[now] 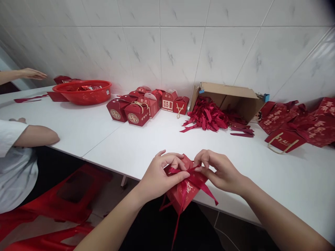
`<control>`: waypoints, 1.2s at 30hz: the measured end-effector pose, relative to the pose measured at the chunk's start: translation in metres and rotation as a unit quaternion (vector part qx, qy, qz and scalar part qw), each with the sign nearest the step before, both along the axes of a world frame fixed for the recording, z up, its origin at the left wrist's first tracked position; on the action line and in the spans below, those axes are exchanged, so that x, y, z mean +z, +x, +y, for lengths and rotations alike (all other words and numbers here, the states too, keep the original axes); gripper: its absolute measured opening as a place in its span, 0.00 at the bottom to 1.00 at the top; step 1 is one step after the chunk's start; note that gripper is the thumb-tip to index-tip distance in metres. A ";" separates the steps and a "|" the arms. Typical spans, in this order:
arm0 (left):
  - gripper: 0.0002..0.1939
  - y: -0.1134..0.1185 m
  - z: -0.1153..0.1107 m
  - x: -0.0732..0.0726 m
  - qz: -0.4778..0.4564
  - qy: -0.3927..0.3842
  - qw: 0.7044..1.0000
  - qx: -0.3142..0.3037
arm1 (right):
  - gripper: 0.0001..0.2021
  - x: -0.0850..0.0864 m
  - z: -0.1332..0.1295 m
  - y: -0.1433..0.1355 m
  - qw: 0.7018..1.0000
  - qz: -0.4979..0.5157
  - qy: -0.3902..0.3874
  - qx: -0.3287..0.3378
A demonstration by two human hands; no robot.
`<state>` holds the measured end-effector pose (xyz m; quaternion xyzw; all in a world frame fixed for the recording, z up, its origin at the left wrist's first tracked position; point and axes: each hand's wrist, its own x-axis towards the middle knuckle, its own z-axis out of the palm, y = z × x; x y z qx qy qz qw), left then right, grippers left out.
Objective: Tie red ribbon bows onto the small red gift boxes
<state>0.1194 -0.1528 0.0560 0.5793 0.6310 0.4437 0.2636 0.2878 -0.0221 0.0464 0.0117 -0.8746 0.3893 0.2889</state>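
A red gift box (pixel 180 197) with pale lettering is tilted at the table's front edge, between my two hands. Dark red ribbon (pixel 206 191) lies across its top, with loose tails hanging down over the sides. My left hand (pixel 167 170) pinches the ribbon on top of the box, thumb and fingers together. Close beside it, my right hand (pixel 216 169) has thumb and fingertips closed on the same ribbon. The spot where the ribbon crosses itself is partly covered by my fingers.
An open cardboard box (pixel 230 92) spills red ribbons (pixel 206 116). Several small red boxes (pixel 137 113) stand mid-table; red gift bags (pixel 282 118) crowd the right. A red basin (pixel 86 96) sits left, near a co-worker's arm (pixel 36 136). Red plastic stools (pixel 70 191) stand below.
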 end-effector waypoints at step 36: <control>0.23 0.005 0.004 -0.004 0.007 0.010 1.000 0.012 | 0.14 -0.009 0.008 0.003 0.996 0.025 -0.035 -0.074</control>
